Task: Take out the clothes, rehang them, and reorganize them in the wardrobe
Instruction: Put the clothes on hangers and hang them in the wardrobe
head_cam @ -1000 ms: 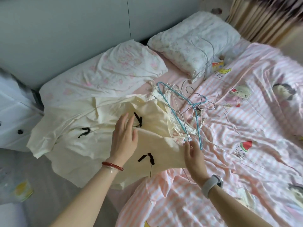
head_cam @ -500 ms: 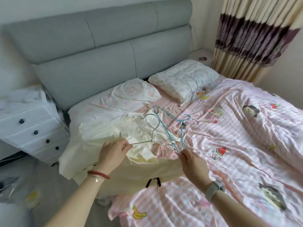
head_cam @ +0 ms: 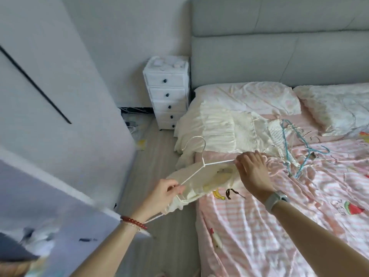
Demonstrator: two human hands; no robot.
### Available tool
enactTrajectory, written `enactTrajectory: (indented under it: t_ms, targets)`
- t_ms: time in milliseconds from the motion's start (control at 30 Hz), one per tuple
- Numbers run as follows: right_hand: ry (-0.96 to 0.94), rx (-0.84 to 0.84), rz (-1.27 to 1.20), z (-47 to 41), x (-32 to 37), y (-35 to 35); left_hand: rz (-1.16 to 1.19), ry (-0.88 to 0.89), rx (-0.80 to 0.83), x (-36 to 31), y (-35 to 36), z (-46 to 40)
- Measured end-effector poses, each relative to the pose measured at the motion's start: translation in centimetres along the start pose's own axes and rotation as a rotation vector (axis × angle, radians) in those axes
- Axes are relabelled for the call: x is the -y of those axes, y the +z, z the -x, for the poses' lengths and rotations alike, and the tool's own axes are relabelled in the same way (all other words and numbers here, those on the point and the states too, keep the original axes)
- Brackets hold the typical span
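Note:
A white wire hanger [head_cam: 201, 162] is held over the bed's left edge. My left hand [head_cam: 161, 194] pinches its lower left arm together with a cream garment [head_cam: 203, 182] that hangs on it. My right hand [head_cam: 251, 170] grips the hanger's right end. A second cream ruffled garment [head_cam: 221, 130] lies on the bed below the pillows. A tangle of blue and white hangers [head_cam: 295, 148] lies on the pink striped duvet [head_cam: 279, 226] to the right of my right hand.
A white wardrobe door [head_cam: 60, 108] stands open at the left. A white drawer unit [head_cam: 167, 92] stands beside the grey headboard [head_cam: 279, 47]. Two pillows [head_cam: 259, 96] lie at the head of the bed. Wood floor [head_cam: 159, 236] runs between wardrobe and bed.
The view has swung left toward the wardrobe. My left hand has lifted the white hanger with a cream garment off the bed; my right hand left the hanger pile and took the hanger's right end.

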State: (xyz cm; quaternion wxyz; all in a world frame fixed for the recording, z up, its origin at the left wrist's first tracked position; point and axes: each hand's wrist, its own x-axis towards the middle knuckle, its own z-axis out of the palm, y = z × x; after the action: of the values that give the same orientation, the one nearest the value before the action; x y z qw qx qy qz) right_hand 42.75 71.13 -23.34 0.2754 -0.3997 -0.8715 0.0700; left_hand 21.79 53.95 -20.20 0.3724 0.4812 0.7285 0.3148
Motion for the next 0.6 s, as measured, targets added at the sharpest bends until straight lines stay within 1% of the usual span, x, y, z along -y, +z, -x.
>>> enactTrajectory:
  t_ms: [167, 233, 367, 433, 500, 533, 600]
  targets:
    - [-0.216, 0.296, -0.059, -0.2, 6.5, 2.3, -0.03, -0.092, -0.09, 4.8, -2.7, 8.8]
    - [-0.31, 0.38, -0.074, 0.4, 9.9, 3.4, -0.02, -0.159, -0.165, 7.2, -3.7, 12.6]
    - [-0.445, 0.573, -0.164, 3.0, 18.0, 5.4, 0.007, -0.356, -0.472, 11.6, -5.4, 21.0]
    - [-0.512, 0.681, -0.22, 5.3, 22.4, 6.0, -0.018, -0.441, -0.627, 13.4, -6.2, 25.6]
    - [-0.608, 0.785, -0.325, 8.1, 26.7, 6.0, -0.146, -0.527, -0.821, 14.7, -7.0, 30.6]
    - [-0.67, 0.828, -0.392, 9.5, 28.8, 5.9, -0.235, -0.541, -0.925, 15.1, -7.3, 33.2]
    - [-0.769, 0.906, -0.483, 12.0, 32.9, 5.3, -0.357, -0.56, -1.031, 15.8, -7.3, 38.1]
